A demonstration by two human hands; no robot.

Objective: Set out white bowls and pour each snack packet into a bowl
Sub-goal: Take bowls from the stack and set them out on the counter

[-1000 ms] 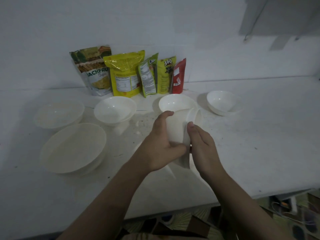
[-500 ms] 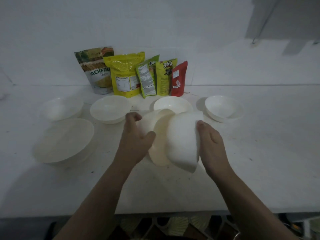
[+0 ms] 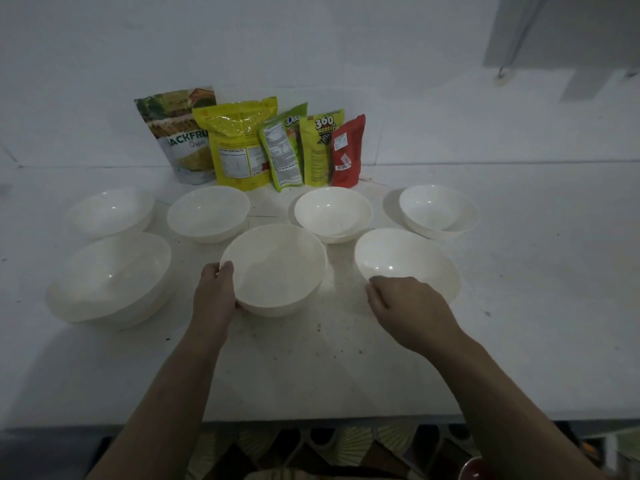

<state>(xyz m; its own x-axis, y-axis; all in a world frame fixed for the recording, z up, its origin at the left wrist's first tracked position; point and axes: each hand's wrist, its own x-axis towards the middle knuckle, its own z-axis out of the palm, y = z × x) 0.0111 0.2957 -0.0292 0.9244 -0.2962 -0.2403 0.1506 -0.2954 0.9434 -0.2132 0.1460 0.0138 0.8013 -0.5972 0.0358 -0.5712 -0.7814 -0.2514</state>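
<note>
Seven white bowls sit on table (image 3: 311,368); L hand (image 3: 215,299) fingers curl round middle bowl (image 3: 275,268), R hand (image 3: 408,306) fingers curl on right bowl (image 3: 408,261) near rim; rough release could tip either w/ packets (image 3: 249,140) unopened behind.

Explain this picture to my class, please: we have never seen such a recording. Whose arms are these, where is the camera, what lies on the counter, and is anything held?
There is no machine here. The arms belong to a person wearing a camera on the head, so you look forward and down at their hands. On the white counter stand seven empty white bowls, four behind and three in front. Five snack packets lean against the wall: a jackfruit chips pouch, a yellow bag, a green packet, a "360" packet and a red packet, none visibly opened. The left hand grips the middle front bowl by its rim. The right hand touches the right front bowl at its near side.
</note>
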